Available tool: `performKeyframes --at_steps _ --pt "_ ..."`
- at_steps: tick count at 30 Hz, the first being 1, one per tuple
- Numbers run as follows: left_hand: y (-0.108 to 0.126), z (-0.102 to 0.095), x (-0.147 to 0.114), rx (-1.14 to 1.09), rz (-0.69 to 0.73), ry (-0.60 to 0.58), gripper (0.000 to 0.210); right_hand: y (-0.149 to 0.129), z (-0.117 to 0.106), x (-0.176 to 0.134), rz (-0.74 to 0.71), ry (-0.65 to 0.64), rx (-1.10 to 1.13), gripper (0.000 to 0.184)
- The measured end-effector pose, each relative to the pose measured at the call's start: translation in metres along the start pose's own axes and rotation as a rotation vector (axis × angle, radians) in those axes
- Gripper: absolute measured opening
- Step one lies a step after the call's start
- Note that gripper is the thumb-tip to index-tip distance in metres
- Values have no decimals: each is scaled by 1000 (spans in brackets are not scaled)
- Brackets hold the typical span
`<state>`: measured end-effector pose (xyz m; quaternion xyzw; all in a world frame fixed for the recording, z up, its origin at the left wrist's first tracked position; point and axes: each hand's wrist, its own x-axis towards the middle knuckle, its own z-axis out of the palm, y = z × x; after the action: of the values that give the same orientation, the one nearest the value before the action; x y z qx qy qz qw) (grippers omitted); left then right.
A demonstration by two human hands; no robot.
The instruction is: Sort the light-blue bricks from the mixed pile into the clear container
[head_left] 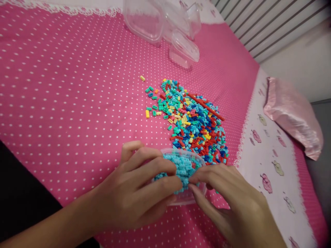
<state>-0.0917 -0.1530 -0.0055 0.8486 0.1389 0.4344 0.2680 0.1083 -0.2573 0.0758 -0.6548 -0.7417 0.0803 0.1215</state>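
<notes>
In the head view, a clear plastic container (201, 158) filled with light-blue toy building bricks (182, 165) stands low in the middle. My left hand (139, 186) is closed round its left side, with curled fingertips reaching over the rim onto the bricks. Over the right side of the container, my right hand (227, 196) has its thumb and index finger pinched together at the bricks. Whatever is between those fingertips is too small to make out. A few bricks of other colours show at the container's right side.
A pile of mixed toy bricks (196, 120) lies just beyond the container, with a long red stick (205, 106) across it. Clear plastic containers (184, 51) stand at the back. A pink dotted cloth (77, 86) covers the surface; a shiny pink cushion (294, 113) is at right.
</notes>
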Motion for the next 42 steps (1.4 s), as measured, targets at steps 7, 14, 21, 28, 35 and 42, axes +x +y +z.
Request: performKeyframes --at_steps 7,14,21,28,35,42 --pt "0 0 0 43 -12 4 15 2 10 2 -19 -11 -18 11" --pt "-2 0 3 82 -1 -10 14 2 7 2 -28 -2 -11 11" --pt "-1 0 1 84 -5 -16 15 4 9 2 -46 -36 21 12" --pt "-1 1 0 57 -4 -28 14 7 11 3 -57 -12 -7 10" --pt "-2 0 1 57 -6 -25 16 3 5 6 -23 -45 55 12" --pt "-3 -1 3 13 -16 -14 16 -5 -4 7 -18 49 153 12"
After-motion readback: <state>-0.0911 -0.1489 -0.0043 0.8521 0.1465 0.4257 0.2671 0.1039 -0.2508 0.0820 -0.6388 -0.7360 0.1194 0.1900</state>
